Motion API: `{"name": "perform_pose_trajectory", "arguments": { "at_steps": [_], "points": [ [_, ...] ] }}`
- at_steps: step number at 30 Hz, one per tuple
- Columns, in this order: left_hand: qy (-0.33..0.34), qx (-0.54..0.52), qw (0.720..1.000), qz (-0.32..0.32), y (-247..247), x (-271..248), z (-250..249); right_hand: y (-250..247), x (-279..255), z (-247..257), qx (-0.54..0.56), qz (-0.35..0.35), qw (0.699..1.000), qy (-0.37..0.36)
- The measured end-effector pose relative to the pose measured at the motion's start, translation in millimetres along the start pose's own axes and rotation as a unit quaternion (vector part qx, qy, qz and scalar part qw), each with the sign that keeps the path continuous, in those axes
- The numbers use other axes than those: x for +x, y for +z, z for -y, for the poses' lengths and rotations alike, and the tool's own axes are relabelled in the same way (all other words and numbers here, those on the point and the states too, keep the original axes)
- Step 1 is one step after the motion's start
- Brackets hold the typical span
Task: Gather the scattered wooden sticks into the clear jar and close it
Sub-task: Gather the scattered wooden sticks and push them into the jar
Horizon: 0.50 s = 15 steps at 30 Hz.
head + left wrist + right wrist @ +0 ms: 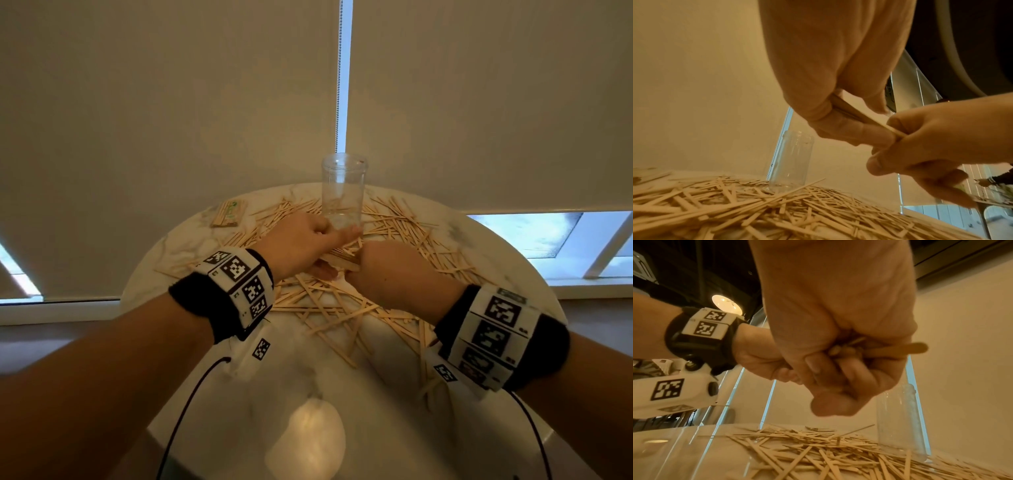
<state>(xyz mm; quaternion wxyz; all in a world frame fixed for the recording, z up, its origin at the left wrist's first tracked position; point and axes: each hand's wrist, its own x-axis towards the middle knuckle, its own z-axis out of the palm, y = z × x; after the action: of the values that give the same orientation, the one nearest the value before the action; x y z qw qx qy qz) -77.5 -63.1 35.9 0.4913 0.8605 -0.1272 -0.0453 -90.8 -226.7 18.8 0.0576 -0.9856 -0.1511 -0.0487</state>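
Wooden sticks (404,233) lie scattered in a thick layer over the round marble table (308,394). The clear jar (343,192) stands upright and open at the back of the pile, and looks empty; it also shows in the wrist views as the jar (791,160) and jar (900,418). My left hand (318,240) and right hand (376,260) meet just in front of it, a little above the pile. The left hand (838,123) pinches a few sticks (855,113). The right hand (838,369) is a fist around a bundle of sticks (906,349).
A small flat packet (228,213) lies at the table's back left. Roller blinds hang close behind the table, with a bead chain (339,68) above the jar. The table's near part (342,428) holds no sticks. No lid is in view.
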Motion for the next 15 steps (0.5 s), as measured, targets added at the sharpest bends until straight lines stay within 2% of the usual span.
{"name": "perform_pose_trajectory", "arguments": {
  "at_steps": [4, 8, 10, 12, 15],
  "points": [
    [0.047, 0.083, 0.995, 0.029, 1, -3, 6, -1, 1, -5, 0.036, 0.033, 0.999, 0.010],
    [0.035, 0.009, 0.998, -0.045, -6, 3, 19, -9, 1, -17, 0.015, -0.029, 0.999, 0.007],
    [0.023, -0.025, 0.997, -0.072, -7, 5, 24, -13, 2, -21, 0.049, -0.051, 0.998, 0.004],
    [0.022, -0.063, 0.996, -0.061, -2, 4, 22, -12, 2, -19, 0.064, -0.068, 0.995, -0.015],
    [0.025, -0.083, 0.995, -0.042, 7, 4, 16, -7, 3, -12, -0.007, -0.082, 0.996, -0.026]
  ]
}}
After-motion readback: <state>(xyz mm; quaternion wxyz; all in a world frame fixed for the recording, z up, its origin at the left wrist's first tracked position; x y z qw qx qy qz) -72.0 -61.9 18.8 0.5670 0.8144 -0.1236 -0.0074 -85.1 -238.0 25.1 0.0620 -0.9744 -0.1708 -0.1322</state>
